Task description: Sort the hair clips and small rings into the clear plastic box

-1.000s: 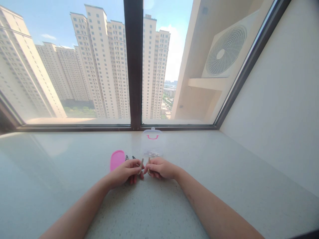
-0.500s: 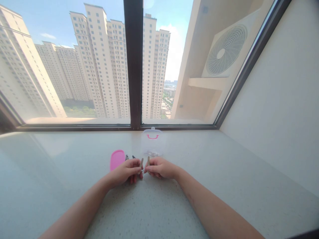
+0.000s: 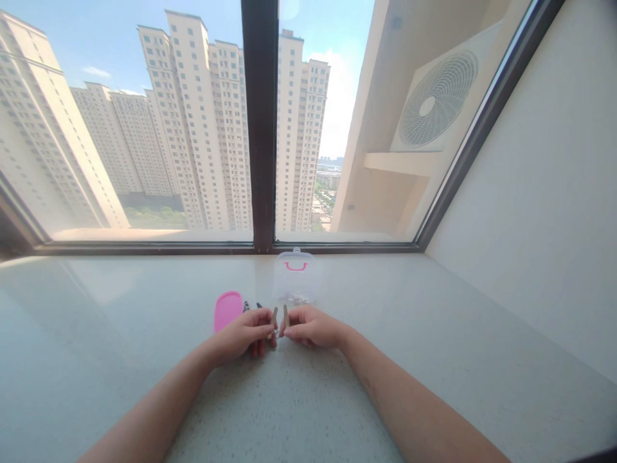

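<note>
1. I see my left hand point(image 3: 243, 334) pinching a thin brownish piece point(image 3: 274, 317) between thumb and fingertips, low over the stone sill point(image 3: 434, 334), near its middle.
2. My right hand point(image 3: 311, 326) pinches a second thin piece point(image 3: 286, 316) in the same way, so both hands are closed on something small.
3. Each piece stands nearly upright with its long axis pointing up and away from me toward the window; the left one tips a little to the right at its top, the right one a little to the left.
4. The two pieces sit just beside each other with a narrow gap between them; I cannot tell whether they join lower down, where my fingers cover them.
5. I read no brand, label or writing anywhere; the pieces are too small for marks to show.
6. A clear plastic case point(image 3: 295, 278) with a pink handle stands just beyond my right hand, and a few small pale bits lie at its bottom, too small to name.
7. A pink oval lid point(image 3: 227, 310) lies flat just beyond my left hand, with two small dark tips point(image 3: 251, 305) showing beside it.
</note>
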`<state>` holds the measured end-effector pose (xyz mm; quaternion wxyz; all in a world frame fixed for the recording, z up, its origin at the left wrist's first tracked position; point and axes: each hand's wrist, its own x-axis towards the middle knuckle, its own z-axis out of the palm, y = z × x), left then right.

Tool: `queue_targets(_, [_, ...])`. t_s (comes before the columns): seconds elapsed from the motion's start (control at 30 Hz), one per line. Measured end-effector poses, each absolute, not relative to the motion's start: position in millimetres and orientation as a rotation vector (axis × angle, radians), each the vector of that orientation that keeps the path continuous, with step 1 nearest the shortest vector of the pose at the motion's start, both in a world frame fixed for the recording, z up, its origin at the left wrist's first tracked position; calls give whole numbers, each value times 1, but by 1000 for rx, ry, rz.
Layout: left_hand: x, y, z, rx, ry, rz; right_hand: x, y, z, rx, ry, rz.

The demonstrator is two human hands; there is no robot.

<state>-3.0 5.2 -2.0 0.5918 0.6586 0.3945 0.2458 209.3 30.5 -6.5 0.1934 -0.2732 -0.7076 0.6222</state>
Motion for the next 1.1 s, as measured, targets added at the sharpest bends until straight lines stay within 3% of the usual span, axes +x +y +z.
queue_targets(1.1, [-4,9,-6,1546,907,569,213,33,-12,-689,-1971,1728])
